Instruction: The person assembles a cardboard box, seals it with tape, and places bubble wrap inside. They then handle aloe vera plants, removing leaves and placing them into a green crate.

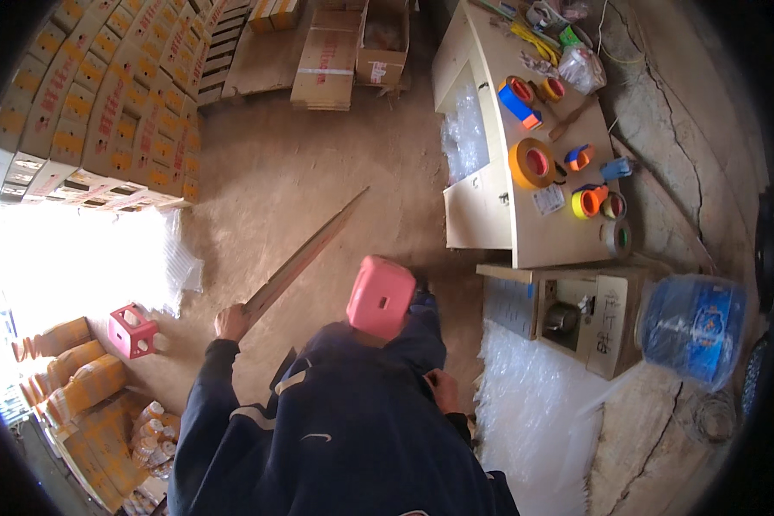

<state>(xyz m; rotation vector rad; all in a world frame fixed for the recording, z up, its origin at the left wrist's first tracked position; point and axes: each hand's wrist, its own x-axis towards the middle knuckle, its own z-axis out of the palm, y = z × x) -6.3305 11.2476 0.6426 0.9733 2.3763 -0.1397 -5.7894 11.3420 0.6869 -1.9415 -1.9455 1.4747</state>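
Note:
My left hand [232,321] grips one end of a flat brown sheet [300,251], probably folded cardboard. It is seen almost edge-on, slanting away over the floor to the upper right. My right hand [444,390] hangs by my right side against the dark clothing. Its fingers are partly hidden, so I cannot tell whether they hold anything. In front of my body, close to my legs, is a pink plastic stool [382,298].
Stacked printed cartons [122,116] fill the upper left. Flattened cardboard boxes [324,58] lie near an open carton [382,48] at the back. On the right, a wooden desk [548,242] carries tape rolls [531,162]. A smaller pink stool [132,331] stands left; a water jug [693,332] sits far right.

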